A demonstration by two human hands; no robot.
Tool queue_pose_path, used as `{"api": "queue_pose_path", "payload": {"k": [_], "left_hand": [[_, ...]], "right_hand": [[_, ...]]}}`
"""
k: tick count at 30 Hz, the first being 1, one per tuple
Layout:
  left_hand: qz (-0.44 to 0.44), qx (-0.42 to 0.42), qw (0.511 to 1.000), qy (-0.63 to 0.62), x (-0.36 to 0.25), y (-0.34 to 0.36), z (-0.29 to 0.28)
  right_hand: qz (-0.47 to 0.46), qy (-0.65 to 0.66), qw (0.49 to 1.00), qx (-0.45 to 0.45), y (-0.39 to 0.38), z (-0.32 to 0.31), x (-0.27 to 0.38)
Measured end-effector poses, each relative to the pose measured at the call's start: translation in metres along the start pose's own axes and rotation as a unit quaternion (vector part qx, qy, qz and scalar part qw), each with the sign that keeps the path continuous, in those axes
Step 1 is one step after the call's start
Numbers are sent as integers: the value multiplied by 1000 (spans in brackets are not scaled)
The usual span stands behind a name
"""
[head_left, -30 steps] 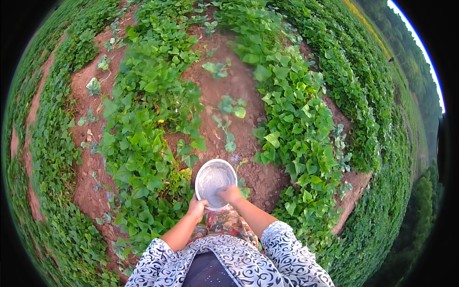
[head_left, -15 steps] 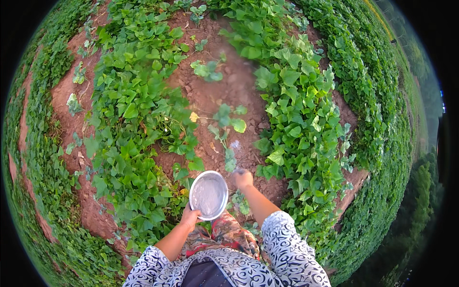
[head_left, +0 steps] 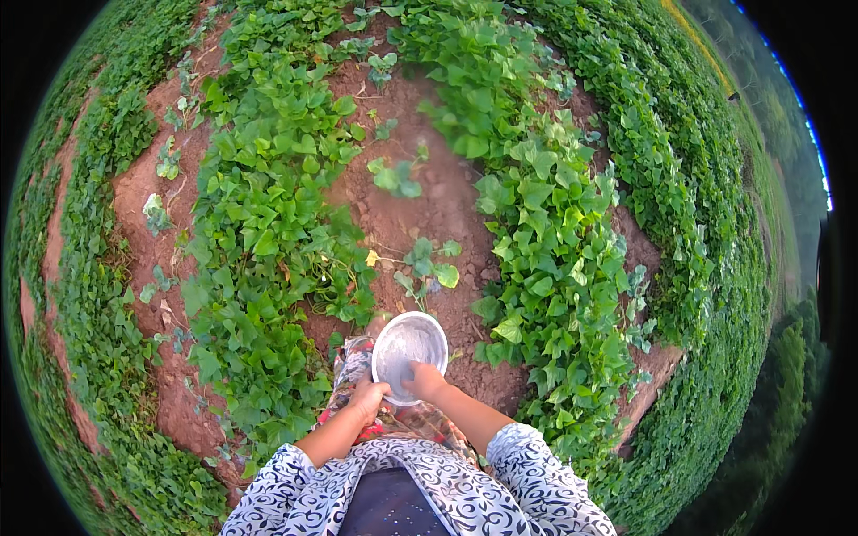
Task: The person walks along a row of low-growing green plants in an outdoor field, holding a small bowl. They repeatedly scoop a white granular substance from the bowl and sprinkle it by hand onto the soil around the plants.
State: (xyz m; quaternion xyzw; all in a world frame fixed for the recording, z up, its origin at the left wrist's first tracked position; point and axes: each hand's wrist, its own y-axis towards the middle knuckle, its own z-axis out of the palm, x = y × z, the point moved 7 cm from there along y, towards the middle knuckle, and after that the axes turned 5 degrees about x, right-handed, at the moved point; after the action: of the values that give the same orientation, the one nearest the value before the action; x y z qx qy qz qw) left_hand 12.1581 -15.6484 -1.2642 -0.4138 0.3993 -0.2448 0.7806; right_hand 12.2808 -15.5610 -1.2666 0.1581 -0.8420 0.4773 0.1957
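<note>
A round, light metal bowl [head_left: 380, 344] with pale greyish powder [head_left: 407, 344] inside is held in front of my legs. My left hand [head_left: 368, 396] grips its lower left rim. My right hand [head_left: 424, 381] reaches over the near right rim into the bowl. Its fingers point down at the powder, and their tips are blurred and partly hidden, so I cannot make out whether they pinch any. Just beyond the bowl, a small plant [head_left: 424, 261] with blue-green leaves grows from the reddish soil.
Dense green leafy vines line both sides, a left row [head_left: 259, 214] and a right row [head_left: 545, 259]. Between them runs a strip of cloddy reddish soil [head_left: 447, 201]. Farther along it stands another blue-green seedling [head_left: 395, 177]. Dark trees [head_left: 778, 375] stand at the far right.
My right hand has moved from over the soil right of the bowl to inside it. The bowl has shifted slightly right, and the plants sit closer in view.
</note>
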Motion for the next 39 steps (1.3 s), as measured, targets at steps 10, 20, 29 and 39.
{"api": "queue_pose_path", "payload": {"k": [10, 20, 29, 39], "left_hand": [[14, -3, 999, 30, -102, 73, 2], [-41, -104, 986, 122, -210, 136, -38], [-63, -8, 997, 40, -251, 137, 0], [-34, -9, 999, -9, -312, 168, 13]], "right_hand": [[88, 214, 970, -72, 87, -85, -9], [144, 238, 911, -304, 230, -244, -17], [-3, -40, 997, -65, 211, -203, 57], [50, 35, 998, -28, 230, -250, 81]]}}
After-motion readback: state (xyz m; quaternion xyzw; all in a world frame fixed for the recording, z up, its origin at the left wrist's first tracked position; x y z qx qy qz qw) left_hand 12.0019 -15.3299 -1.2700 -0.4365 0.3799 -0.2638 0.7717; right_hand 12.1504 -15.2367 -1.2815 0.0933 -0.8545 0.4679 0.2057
